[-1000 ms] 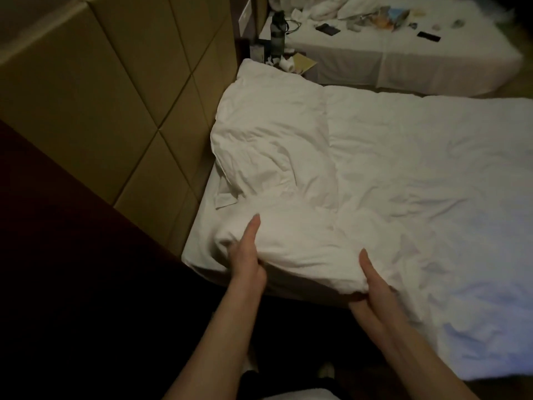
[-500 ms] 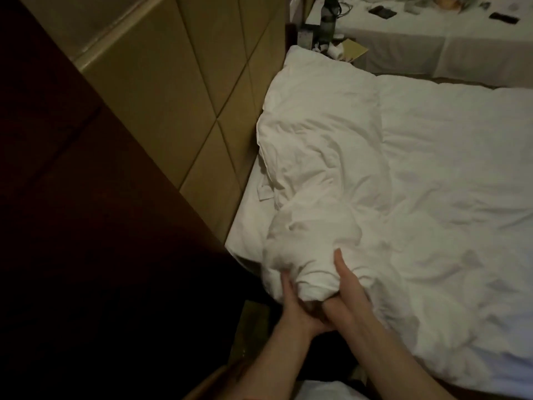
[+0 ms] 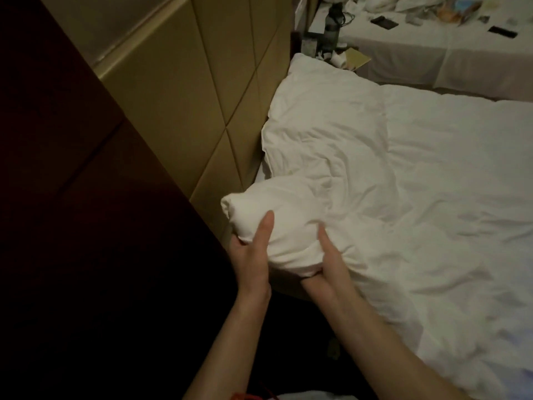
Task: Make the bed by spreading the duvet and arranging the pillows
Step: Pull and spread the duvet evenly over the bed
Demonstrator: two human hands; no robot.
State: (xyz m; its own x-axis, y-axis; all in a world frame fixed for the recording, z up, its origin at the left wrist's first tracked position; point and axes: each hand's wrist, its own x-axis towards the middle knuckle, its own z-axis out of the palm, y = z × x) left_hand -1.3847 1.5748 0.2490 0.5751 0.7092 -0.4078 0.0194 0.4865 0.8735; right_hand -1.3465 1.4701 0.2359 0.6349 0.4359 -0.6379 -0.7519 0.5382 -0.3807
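A white pillow (image 3: 288, 223) is held at the near corner of the bed, just beside the padded headboard (image 3: 202, 116). The pillow is gripped by both hands at its near end. The left hand (image 3: 251, 255) is placed on the side of the pillow nearest the headboard: its thumb is laid straight along the top of the fabric, while the fingers are wrapped beneath and cannot be seen. The right hand (image 3: 328, 261) is placed on the side of the pillow away from the headboard: its thumb is pressed into the top of the fabric, and the fingers are curled under the bunched lower edge. The fabric is visibly creased between the two thumbs.

A second pillow (image 3: 326, 111) is laid flat against the headboard, on the far side of the held pillow, and is touched by it. The white duvet (image 3: 432, 197) is spread over the rest of the bed away from the headboard, with wrinkles across its surface.

Beyond the far end of the headboard, a dark bottle (image 3: 331, 27) is stood on a bedside stand. A second bed (image 3: 432, 53) with scattered small items is located further beyond that.
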